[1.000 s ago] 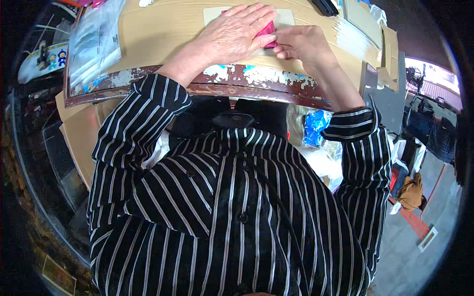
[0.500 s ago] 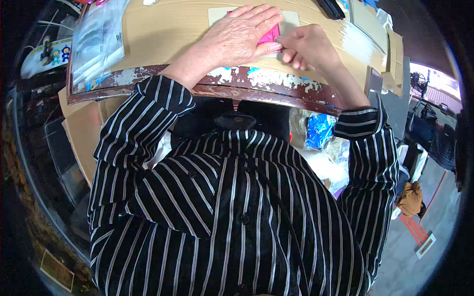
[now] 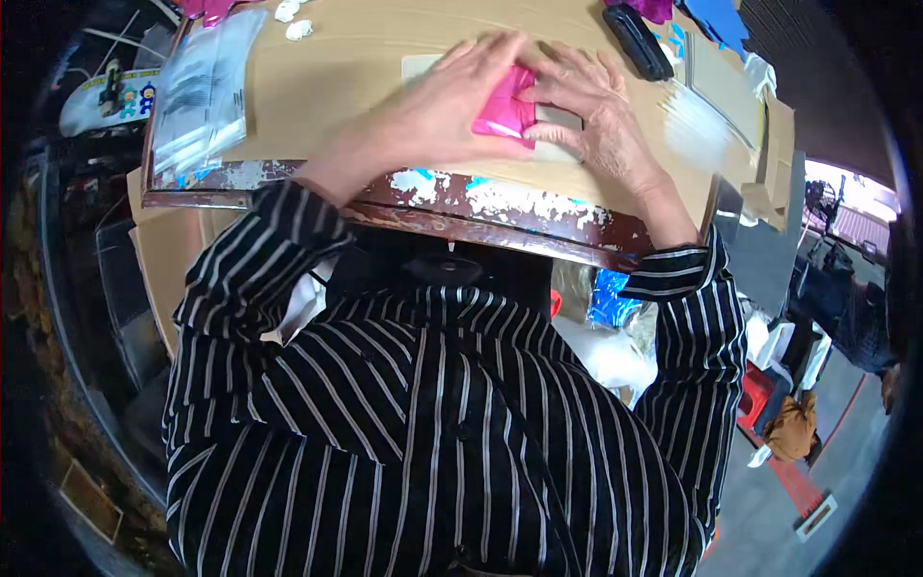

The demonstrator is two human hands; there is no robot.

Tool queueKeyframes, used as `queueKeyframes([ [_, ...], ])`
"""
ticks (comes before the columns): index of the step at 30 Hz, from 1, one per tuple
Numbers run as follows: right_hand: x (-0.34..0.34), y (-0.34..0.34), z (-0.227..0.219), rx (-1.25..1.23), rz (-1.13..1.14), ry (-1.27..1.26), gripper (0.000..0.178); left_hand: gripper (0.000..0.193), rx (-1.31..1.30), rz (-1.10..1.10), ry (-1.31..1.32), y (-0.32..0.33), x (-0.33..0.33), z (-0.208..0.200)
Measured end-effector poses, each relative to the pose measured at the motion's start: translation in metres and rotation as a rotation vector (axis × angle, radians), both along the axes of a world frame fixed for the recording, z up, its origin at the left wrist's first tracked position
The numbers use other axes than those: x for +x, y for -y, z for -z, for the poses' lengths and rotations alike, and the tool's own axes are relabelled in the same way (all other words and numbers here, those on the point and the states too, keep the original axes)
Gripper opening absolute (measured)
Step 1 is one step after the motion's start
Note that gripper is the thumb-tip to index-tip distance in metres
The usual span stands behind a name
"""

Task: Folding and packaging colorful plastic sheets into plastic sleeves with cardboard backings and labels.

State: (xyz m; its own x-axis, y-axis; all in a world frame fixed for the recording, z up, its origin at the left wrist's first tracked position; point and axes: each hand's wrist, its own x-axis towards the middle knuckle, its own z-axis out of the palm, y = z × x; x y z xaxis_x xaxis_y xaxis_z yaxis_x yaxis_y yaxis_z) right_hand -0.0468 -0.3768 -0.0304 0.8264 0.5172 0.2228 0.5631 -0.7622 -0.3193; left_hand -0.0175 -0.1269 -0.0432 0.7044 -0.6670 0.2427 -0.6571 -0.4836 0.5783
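A glossy pink folded piece, seemingly fabric (image 3: pixel 504 108), lies over a pale flat board (image 3: pixel 417 66) on the cardboard tabletop. My left hand (image 3: pixel 447 101) is blurred and spread along the piece's left side, its fingers reaching past the far edge and its thumb along the near edge. From the right, my right hand (image 3: pixel 596 120) touches the piece with the tips of thumb and forefinger, which stay apart. Its other fingers stretch away over the board. Both hands cover much of the board and part of the pink piece.
Clear plastic bags (image 3: pixel 200 96) lie at the table's left. A black elongated object (image 3: pixel 638 40) stands at the back right beside blue cloth (image 3: pixel 716 24). Small white scraps (image 3: pixel 299 30) sit at the back. The worn brown table edge (image 3: pixel 452 221) runs nearest me.
My left hand has slid left off the pink piece, uncovering more of it. My right hand has turned from a pinch at the piece's corner to spread fingers along its right side.
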Motion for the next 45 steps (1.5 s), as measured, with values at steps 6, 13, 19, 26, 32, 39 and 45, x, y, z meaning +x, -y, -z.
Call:
queueKeyframes([
  [6, 0.007, 0.002, 0.000, -0.010, -0.044, -0.051, 0.044, 0.071, -0.155, -0.065, -0.266, -0.063, 0.018, -0.011],
  [13, 0.009, 0.006, 0.004, -0.005, -0.052, -0.039, 0.043, 0.062, 0.072, 0.188, 0.263, -0.008, -0.004, 0.007],
  [19, 0.002, 0.023, -0.005, 0.178, 0.003, -0.139, 0.031, 0.062, 0.110, 0.135, 0.220, -0.005, -0.004, 0.009],
  [26, -0.023, 0.038, -0.009, 0.110, 0.308, -0.024, 0.022, 0.065, 0.131, 0.140, 0.247, -0.002, -0.007, 0.013],
  [32, -0.024, 0.016, 0.004, 0.249, 0.293, 0.023, 0.022, 0.065, 0.090, 0.129, 0.244, 0.004, -0.007, 0.017],
  [39, -0.019, -0.005, 0.007, 0.247, 0.178, 0.134, 0.029, 0.067, 0.112, 0.106, 0.234, 0.007, -0.007, 0.017],
  [45, -0.021, -0.004, 0.007, 0.154, 0.051, 0.136, 0.032, 0.065, 0.066, 0.103, 0.108, 0.007, -0.008, 0.011],
])
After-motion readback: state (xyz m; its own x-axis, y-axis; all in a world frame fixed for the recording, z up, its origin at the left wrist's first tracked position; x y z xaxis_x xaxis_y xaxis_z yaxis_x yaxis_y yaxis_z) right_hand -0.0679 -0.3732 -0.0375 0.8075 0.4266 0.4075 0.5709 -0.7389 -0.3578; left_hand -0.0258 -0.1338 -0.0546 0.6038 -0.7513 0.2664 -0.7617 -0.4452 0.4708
